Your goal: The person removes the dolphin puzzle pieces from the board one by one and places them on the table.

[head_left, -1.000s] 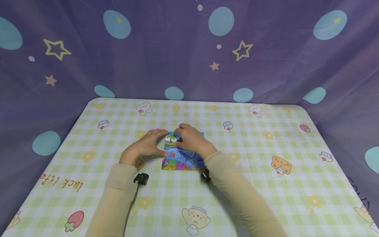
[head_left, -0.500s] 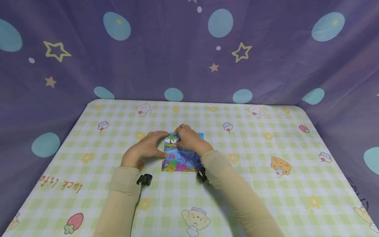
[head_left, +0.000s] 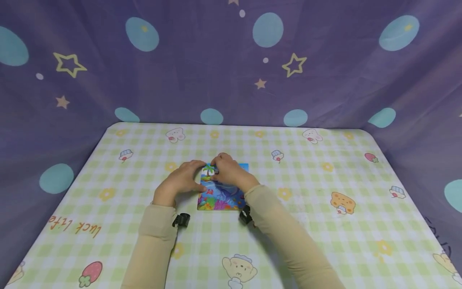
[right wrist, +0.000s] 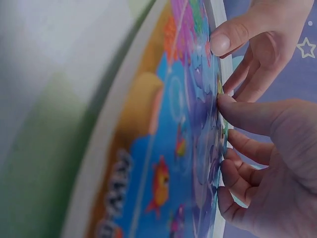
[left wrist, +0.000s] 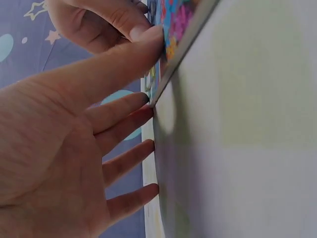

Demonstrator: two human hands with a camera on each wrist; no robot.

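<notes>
A square jigsaw puzzle (head_left: 220, 202) with a bright undersea picture lies on the table. Curved piece outlines show on its surface in the right wrist view. My left hand (head_left: 182, 176) spans the puzzle's left side, thumb (left wrist: 148, 44) on the picture near the edge. Its other fingers stretch out fairly straight toward the edge and the tabletop. Over the upper middle, beside a printed palm tree, my right hand (head_left: 229, 170) bends its thumb and fingers (right wrist: 235, 176) down onto the picture. A small dark-blue puzzle piece (head_left: 216, 170) appears pinched there, mostly hidden by the fingers.
The table (head_left: 306, 249) wears a green-and-white checked cover with printed cartoon figures. Behind it hangs a purple curtain (head_left: 202, 72) with stars and ovals. Black wrist mounts (head_left: 181, 220) sit under both sleeves.
The left forearm has shifted slightly to the right, and its thumb lies a little further onto the puzzle. The right hand stays over the same spot with small movements.
</notes>
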